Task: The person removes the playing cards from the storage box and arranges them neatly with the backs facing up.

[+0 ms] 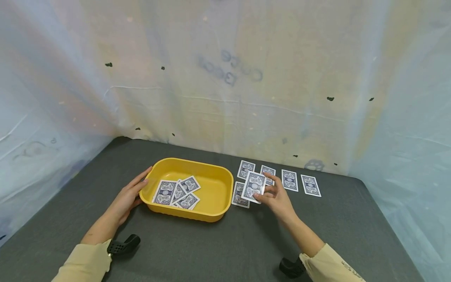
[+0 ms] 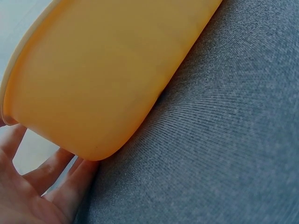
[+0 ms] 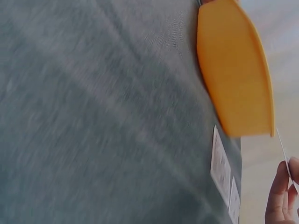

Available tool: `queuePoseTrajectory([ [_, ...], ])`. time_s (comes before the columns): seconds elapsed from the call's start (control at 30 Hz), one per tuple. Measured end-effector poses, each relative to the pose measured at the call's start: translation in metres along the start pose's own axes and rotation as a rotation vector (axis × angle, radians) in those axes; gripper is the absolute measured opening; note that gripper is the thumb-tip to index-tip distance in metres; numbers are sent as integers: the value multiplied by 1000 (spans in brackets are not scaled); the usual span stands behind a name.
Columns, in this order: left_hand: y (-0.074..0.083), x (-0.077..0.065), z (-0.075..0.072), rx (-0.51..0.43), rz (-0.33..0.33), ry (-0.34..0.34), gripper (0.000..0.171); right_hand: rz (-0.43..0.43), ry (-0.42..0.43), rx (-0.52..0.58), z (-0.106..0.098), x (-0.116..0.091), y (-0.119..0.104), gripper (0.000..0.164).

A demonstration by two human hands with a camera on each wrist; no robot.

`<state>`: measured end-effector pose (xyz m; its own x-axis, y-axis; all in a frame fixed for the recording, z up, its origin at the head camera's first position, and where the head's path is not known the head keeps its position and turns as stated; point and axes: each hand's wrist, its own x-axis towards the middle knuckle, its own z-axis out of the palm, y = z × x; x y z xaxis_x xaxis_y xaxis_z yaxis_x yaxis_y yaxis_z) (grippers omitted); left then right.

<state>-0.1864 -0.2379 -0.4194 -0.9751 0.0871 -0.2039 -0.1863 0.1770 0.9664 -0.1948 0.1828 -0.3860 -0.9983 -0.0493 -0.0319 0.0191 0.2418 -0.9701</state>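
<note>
My right hand (image 1: 276,196) pinches a playing card (image 1: 254,187), its blue-and-white patterned back facing me. It holds the card above the table, just right of the yellow plastic tub (image 1: 215,196). In the right wrist view the card (image 3: 283,151) shows edge-on between thumb and fingers. My left hand (image 1: 127,197) grips the tub's left end, one digit at the rim and other fingers against the outer wall; fingertips are partly hidden behind the tub (image 2: 103,79) in the left wrist view. Several face-down cards (image 1: 165,192) overlap inside the tub's left part.
Face-down cards lie right of the tub: one card (image 1: 239,196) partly under the held one, and a back row with a left card (image 1: 246,169), a partly covered card (image 1: 268,170), another card (image 1: 290,180) and a rightmost card (image 1: 311,185). Plastic sheeting (image 1: 225,117) hangs behind the dark table (image 1: 197,250).
</note>
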Motion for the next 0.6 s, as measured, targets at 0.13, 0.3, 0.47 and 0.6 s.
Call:
queuePoseTrajectory([
  [0.13,0,0,0,1,0,1,63,21,19,-39,-9,1,6,75],
  [0.3,-1,0,0,3,6,1,63,49,33,-95,-18,1,11,73],
  [0.47,-2,1,1,10,11,8,64,56,31,-147,-24,1,17,73],
  [0.6,-2,1,1,15,6,9,64,66,28,-177,-27,2,21,71],
])
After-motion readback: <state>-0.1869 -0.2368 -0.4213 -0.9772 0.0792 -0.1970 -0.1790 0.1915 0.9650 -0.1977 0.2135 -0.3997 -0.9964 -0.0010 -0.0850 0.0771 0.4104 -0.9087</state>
